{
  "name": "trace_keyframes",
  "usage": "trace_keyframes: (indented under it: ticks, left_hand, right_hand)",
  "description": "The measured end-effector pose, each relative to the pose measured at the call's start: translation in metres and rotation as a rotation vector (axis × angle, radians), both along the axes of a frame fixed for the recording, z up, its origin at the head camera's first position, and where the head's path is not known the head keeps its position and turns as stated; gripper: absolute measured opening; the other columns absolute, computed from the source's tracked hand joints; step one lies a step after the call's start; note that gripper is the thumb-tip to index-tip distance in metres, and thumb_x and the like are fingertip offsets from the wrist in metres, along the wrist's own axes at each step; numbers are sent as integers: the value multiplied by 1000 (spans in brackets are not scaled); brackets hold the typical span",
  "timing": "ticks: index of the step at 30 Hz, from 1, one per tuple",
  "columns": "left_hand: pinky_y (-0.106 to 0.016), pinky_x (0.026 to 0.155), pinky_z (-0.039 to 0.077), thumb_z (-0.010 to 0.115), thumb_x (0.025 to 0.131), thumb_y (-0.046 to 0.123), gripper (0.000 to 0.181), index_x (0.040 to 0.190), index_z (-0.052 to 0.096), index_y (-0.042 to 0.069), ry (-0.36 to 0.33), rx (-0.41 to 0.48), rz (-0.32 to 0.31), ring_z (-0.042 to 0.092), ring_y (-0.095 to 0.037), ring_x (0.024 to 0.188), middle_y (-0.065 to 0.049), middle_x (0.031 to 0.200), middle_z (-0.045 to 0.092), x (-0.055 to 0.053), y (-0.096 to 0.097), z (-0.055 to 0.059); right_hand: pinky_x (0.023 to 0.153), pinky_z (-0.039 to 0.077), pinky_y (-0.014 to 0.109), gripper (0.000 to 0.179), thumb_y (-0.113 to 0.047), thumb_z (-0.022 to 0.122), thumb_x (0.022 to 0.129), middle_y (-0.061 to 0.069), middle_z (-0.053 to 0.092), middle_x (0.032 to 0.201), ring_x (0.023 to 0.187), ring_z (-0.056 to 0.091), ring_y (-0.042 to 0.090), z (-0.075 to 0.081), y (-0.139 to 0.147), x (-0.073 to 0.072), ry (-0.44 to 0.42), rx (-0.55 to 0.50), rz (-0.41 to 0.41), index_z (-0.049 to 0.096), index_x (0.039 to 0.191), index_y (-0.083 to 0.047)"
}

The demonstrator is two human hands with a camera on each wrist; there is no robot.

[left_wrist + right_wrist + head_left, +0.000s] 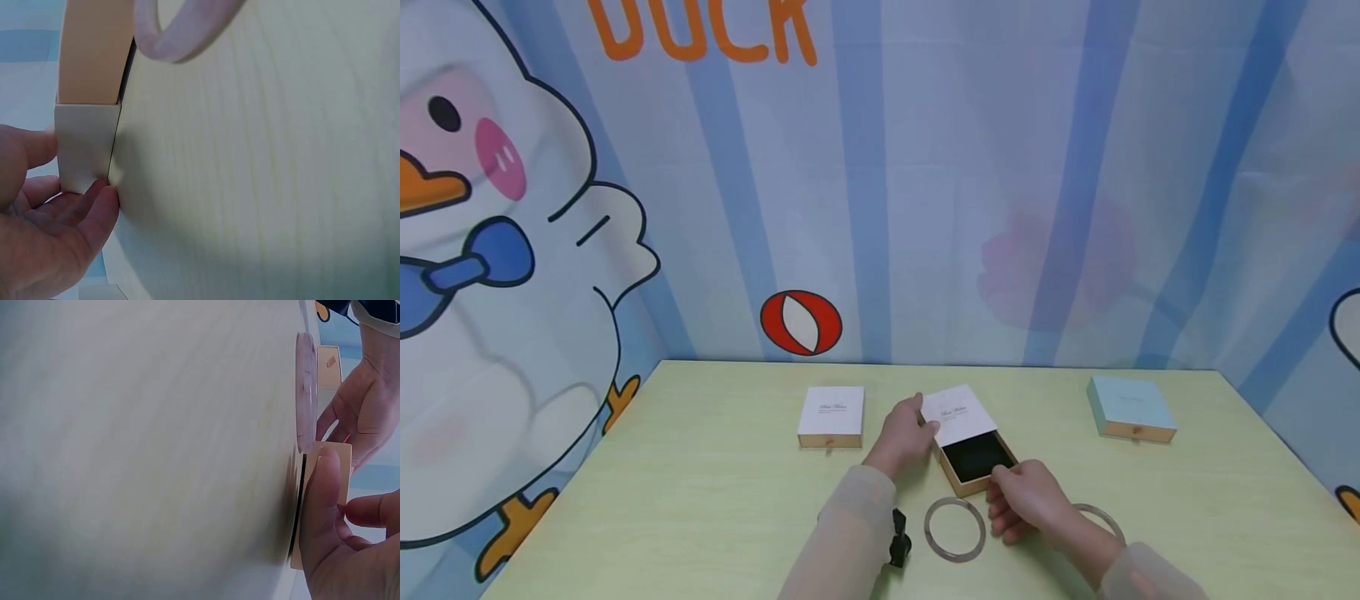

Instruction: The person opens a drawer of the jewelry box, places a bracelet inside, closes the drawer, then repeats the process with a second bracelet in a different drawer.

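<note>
A white gift box [957, 414] stands partly pulled out, its tan drawer [953, 475] showing a black lining. At the far left side of the box, my left hand [901, 437] grips the white sleeve [86, 144] between thumb and fingers. My right hand [1030, 500] pinches the drawer's front edge, with the thumb lying along the tan front panel [340, 456]. A greyish translucent bangle [955, 530] lies flat just in front of the drawer. Partly hidden behind the right wrist is a second bangle [1101, 515].
To the left stands a closed white box [831, 412] with a tan front and small pull tab. A light blue box [1131, 404] is at the back right of the table [700, 500]. Behind the table hangs a striped cartoon curtain [925, 167].
</note>
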State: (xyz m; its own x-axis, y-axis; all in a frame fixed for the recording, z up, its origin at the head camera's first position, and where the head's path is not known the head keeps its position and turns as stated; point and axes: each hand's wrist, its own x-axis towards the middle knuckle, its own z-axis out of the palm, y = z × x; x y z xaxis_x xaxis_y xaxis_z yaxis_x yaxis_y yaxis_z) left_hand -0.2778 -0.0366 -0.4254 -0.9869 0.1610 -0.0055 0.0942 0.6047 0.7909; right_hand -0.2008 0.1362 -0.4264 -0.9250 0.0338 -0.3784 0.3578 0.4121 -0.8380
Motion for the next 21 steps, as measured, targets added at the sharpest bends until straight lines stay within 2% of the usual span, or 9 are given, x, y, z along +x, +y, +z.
trace_keyframes:
  ticks: [9,21]
  left_hand:
    - [-45,113,31,52,95,14,55,142,32,-8,-2,13,-9,33,-36,138,-24,148,35,1,-1,0]
    - [-45,113,31,52,96,15,55,143,32,-6,-15,-6,11,34,-34,138,-21,148,37,0,1,-2]
  right_hand:
    - [42,51,26,28,-13,42,93,6,57,61,45,56,13,-2,2,2,2,-4,18,60,78,2]
    - [43,51,25,29,-13,43,96,7,59,63,46,57,12,3,4,7,-22,56,59,61,79,1]
